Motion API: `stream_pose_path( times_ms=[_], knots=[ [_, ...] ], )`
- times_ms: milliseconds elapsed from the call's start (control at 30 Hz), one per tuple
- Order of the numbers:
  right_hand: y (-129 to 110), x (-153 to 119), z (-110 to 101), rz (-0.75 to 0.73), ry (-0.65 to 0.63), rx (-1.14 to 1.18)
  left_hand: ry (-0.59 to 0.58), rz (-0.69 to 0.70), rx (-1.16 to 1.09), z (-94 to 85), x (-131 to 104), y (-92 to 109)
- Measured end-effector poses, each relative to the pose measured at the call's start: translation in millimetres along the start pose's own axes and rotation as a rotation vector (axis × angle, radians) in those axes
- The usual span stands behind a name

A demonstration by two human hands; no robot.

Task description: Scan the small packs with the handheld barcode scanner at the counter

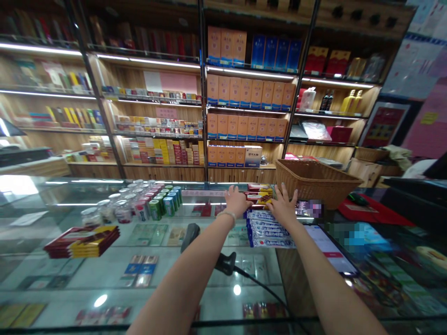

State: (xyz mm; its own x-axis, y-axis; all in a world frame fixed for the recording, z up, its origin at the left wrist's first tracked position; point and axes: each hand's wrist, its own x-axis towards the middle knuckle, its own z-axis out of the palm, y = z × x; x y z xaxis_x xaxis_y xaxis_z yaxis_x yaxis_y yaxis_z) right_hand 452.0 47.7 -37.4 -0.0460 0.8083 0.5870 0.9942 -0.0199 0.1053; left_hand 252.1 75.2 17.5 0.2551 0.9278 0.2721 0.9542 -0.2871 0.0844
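On the glass counter, red and yellow packets [257,197] lie between my two hands. My left hand [236,201] touches their left end with its fingers spread. At their right end is my right hand [283,204], its fingers also apart. Just below them, a row of blue and white wrapped bars [268,229] lies in front of my hands. A stack of red and yellow packets [84,241] rests on the left of the counter. Several clear jars [123,210] and green and blue cans [168,204] stand in rows behind it.
A wicker basket [314,179] stands behind my right hand. A black scanner [225,263] with a cable lies beneath my left forearm. To the right are a phone-like screen [330,249] and a red mat [373,211]. Stocked shelves [206,109] line the back wall.
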Motion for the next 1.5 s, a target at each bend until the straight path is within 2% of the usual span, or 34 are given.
stream_pose_path(
  times_ms=[300, 467, 700, 867, 1167, 1367, 1500],
  knots=[
    [-2.8, -4.6, -6.2, -0.027, 0.200, 0.072, 0.085, 0.035, 0.016, -17.0, -16.7, -9.0],
    [-11.1, 1.5, -25.1, -0.016, 0.300, 0.098, 0.171, 0.046, 0.002, -38.3, -27.7, -18.7],
    [-52.0, 14.8, -71.4, -0.019, 0.375, 0.146, 0.328, 0.053, -0.027, -82.1, -47.6, -53.1],
    [-92.0, 16.7, -94.1, -0.013, 0.417, 0.181, 0.444, 0.066, 0.005, -102.1, -69.4, -85.7],
    [-157.1, 14.1, -109.2, 0.017, 0.446, 0.276, 0.615, 0.058, -0.003, -110.3, -98.9, -143.8],
    [-189.5, 7.4, -110.0, 0.020, 0.441, 0.332, 0.636, 0.040, -0.001, -108.8, -115.3, -169.7],
    [-204.0, 1.4, -104.1, 0.016, 0.434, 0.354, 0.642, 0.042, 0.019, -100.1, -121.8, -183.5]
  ],
)
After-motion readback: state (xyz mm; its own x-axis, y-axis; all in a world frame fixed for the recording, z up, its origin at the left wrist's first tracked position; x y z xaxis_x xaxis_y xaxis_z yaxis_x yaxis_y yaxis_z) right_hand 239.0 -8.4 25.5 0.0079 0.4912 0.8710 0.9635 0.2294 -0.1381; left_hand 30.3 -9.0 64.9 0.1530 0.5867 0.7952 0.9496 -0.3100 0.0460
